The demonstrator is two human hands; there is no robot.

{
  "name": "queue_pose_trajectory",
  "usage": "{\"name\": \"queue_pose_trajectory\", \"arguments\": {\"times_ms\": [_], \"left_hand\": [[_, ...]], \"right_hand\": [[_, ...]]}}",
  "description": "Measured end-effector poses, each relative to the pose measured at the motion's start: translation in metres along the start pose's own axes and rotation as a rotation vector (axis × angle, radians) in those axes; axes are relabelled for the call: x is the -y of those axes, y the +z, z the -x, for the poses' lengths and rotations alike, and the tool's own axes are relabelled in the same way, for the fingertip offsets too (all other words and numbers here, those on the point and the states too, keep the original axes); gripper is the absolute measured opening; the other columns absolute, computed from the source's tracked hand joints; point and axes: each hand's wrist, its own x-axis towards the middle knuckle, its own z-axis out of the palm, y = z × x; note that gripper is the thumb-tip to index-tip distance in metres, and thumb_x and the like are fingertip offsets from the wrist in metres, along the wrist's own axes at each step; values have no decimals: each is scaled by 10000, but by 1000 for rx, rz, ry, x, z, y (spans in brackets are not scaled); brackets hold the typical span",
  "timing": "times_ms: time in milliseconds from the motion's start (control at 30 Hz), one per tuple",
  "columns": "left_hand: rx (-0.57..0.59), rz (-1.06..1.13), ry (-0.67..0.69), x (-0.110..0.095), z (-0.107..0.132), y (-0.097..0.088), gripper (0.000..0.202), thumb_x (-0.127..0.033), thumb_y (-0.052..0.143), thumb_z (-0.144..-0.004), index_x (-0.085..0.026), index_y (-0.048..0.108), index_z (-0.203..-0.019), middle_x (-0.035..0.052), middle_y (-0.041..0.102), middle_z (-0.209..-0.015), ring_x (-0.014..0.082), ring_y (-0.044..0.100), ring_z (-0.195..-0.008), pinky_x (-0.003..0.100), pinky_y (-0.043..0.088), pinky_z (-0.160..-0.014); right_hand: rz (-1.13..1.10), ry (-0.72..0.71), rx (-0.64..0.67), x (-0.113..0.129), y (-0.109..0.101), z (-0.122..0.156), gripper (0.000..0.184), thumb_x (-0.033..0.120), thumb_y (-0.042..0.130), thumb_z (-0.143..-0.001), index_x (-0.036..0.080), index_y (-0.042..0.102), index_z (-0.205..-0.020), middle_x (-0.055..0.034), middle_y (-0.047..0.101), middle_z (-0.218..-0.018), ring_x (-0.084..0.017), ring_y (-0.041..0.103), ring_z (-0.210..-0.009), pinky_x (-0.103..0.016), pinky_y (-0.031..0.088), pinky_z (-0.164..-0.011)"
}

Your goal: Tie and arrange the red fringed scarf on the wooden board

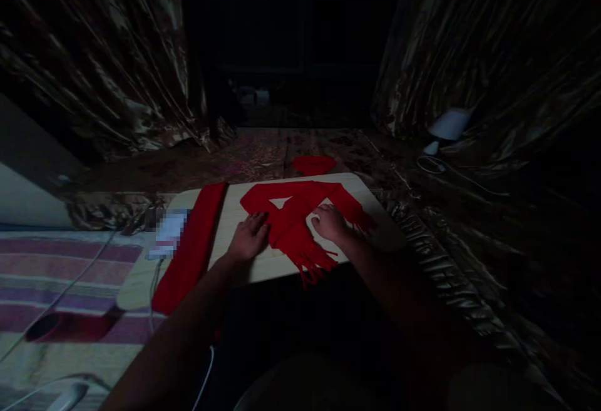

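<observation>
- Red fringed scarf (300,217) lies crossed over itself on the pale desk (235,208), flat, with a small gap inside its loop toward 11 o'clock from the crossing. One tasselled end points to 5 o'clock, its fringe (312,267) reaching the desk's near edge; the other end lies out at 3 o'clock.
- Step in hand, as I judge it: laying out and settling the scarf, with both hands close about the crossing.
- Next move: shifting a strip would seem to call for a light pinch of the knit, or a flat press and slide, without dragging the overlap askew.
- Left hand (246,237) is at 8 o'clock from the crossing, palm down, fingers loosely spread and gripping nothing visible; their tips meet the scarf's left edge, though whether they press on it I cannot tell.
- Right hand (330,223) is at 3 o'clock, between the two ends, fingers partly curled beside the cloth; the dimness hides whether they pinch any.
- Folded red cloth (192,248) lies along the desk at 9 o'clock, with a blurred-out device (168,234) just beyond it.
- Another red piece (313,164) is at 12 o'clock, past the far edge; a small lamp (449,124) lies farther off at 2 o'clock.
</observation>
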Motion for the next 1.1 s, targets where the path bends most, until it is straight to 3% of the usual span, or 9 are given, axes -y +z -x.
{"name": "queue_pose_trajectory", "arguments": {"times_ms": [267,867,1000,1100], "left_hand": [[-74,-156,90,-8,8,4,623,-488,276,-1015,-136,541,-1454,144,506,-1523,273,424,-1439,449,330,-1168],[-136,-157,122,6,0,16,595,-504,331,-1001,-146,615,-1383,145,570,-1462,291,478,-1398,465,378,-1141],[-126,-167,119,7,-1,17,603,-502,329,-1001,-133,607,-1390,152,564,-1467,290,476,-1400,459,371,-1146],[-128,-177,124,5,0,15,613,-494,324,-1001,-113,604,-1391,161,565,-1464,297,476,-1398,458,376,-1140]], "right_hand": [[-24,29,-101,5,10,19,345,297,503,-946,199,690,-1220,-93,681,-1258,-259,542,-1169,-385,377,-1032],[-25,54,-84,8,9,17,307,263,517,-937,179,688,-1178,-95,694,-1196,-243,536,-1137,-354,345,-1037],[-38,6,-4,1,-3,15,281,251,517,-934,175,701,-1132,-89,710,-1159,-224,569,-1102,-316,372,-1005],[15,98,-5,-14,-19,16,263,253,527,-933,180,695,-1122,-108,700,-1145,-230,568,-1119,-326,379,-994]]}}
